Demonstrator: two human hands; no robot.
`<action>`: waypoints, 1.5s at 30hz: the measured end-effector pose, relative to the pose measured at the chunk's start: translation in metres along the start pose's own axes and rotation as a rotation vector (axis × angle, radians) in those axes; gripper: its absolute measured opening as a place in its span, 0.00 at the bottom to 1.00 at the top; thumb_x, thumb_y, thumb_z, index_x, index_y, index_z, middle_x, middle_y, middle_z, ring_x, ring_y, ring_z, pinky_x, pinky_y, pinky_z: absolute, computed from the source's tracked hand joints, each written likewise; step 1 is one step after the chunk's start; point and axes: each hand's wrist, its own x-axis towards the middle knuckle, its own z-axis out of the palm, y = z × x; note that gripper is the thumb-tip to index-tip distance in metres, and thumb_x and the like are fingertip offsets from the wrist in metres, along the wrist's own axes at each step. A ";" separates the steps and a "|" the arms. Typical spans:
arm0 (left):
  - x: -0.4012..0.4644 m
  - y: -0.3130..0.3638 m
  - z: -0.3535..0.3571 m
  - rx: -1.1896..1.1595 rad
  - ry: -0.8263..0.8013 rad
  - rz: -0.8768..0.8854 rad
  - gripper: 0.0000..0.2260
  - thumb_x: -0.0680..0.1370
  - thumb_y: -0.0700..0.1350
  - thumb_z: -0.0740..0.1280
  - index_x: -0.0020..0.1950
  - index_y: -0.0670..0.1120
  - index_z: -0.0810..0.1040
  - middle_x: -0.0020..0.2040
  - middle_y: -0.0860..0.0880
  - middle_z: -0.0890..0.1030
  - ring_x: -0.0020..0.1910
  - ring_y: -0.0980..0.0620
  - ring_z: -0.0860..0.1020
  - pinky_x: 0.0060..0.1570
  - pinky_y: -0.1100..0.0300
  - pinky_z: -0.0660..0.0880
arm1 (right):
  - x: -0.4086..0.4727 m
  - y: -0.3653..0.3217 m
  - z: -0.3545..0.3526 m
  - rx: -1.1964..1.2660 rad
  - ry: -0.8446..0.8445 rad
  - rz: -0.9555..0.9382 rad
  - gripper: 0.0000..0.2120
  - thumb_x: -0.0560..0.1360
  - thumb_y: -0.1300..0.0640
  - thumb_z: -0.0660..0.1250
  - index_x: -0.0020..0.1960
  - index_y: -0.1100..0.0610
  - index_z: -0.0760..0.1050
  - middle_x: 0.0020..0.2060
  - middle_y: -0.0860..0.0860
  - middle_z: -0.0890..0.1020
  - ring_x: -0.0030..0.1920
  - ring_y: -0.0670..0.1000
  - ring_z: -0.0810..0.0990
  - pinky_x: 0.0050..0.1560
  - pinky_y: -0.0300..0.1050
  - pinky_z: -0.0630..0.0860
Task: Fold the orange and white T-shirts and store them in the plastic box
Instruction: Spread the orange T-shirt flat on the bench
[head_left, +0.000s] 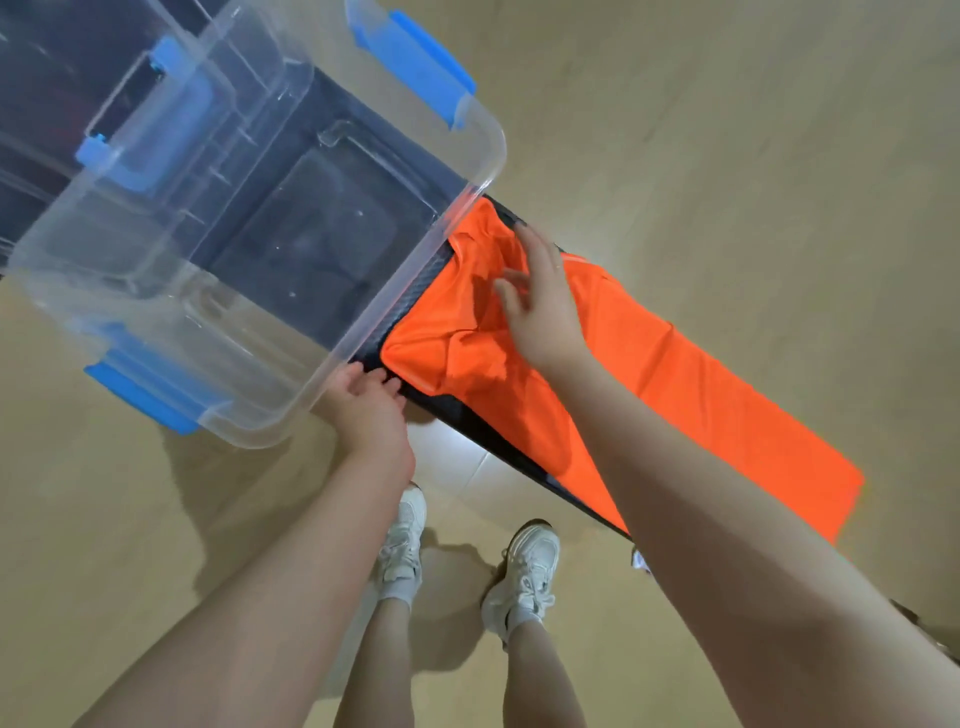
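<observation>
An orange T-shirt (675, 374) lies stretched along a narrow dark table (467, 415), folded lengthwise, its collar end bunched beside the box. A clear plastic box (332, 332) with blue latches stands on the table's far part, with no clothes inside. My left hand (366, 410) grips the box's near rim at its corner. My right hand (540, 301) rests flat on the bunched orange cloth near the box, fingers spread. No white T-shirt shows in this view.
A clear lid with blue clips (156, 119) lies under or behind the box at the upper left. Beige floor (727, 130) surrounds the table. My two feet in white sneakers (524, 577) stand close to the table's near edge.
</observation>
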 end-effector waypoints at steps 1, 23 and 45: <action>-0.005 -0.002 0.001 0.175 0.031 0.112 0.14 0.78 0.34 0.54 0.62 0.44 0.67 0.53 0.46 0.72 0.46 0.53 0.74 0.52 0.59 0.72 | -0.018 0.012 -0.004 -0.030 0.044 -0.009 0.20 0.75 0.66 0.59 0.67 0.65 0.66 0.66 0.62 0.68 0.63 0.58 0.73 0.65 0.44 0.70; -0.027 0.036 0.013 1.359 -0.234 1.039 0.18 0.77 0.53 0.53 0.55 0.42 0.74 0.48 0.37 0.80 0.48 0.35 0.77 0.42 0.49 0.71 | -0.089 0.038 -0.002 -0.633 -0.067 0.070 0.17 0.78 0.47 0.55 0.54 0.57 0.75 0.51 0.57 0.81 0.55 0.61 0.75 0.59 0.53 0.63; -0.138 -0.161 0.050 1.924 -1.193 1.138 0.17 0.77 0.40 0.57 0.67 0.45 0.67 0.72 0.46 0.61 0.69 0.46 0.62 0.61 0.53 0.62 | -0.258 0.170 -0.107 -0.354 0.459 0.658 0.20 0.76 0.61 0.61 0.67 0.59 0.68 0.70 0.60 0.65 0.69 0.63 0.65 0.69 0.56 0.60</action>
